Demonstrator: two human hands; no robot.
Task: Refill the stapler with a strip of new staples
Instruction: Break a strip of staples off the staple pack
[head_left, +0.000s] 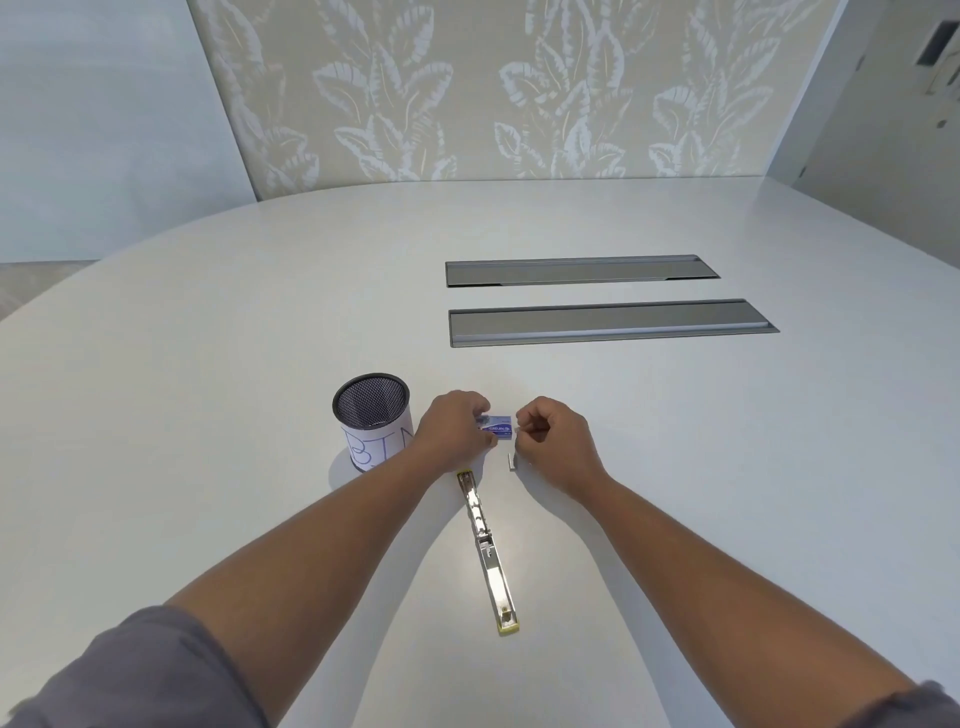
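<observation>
On the white oval table, my opened-flat silver metal stapler lies bottom centre. My left hand pinches the small blue staple box; right hand, curled, touches its end. Short staple strip just below, black mesh cup left.

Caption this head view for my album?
Both hands work a staple box above an opened stapler.

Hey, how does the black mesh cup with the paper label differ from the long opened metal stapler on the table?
The black mesh cup stands upright; the opened metal stapler lies flat, unfolded lengthwise. The cup is round, dark mesh with a white paper band; the stapler is narrow, shiny metal with yellowish ends. The cup sits left of the left hand; the stapler runs from that hand's wrist toward the camera. Both rest on the white table, and no hand holds either.
</observation>
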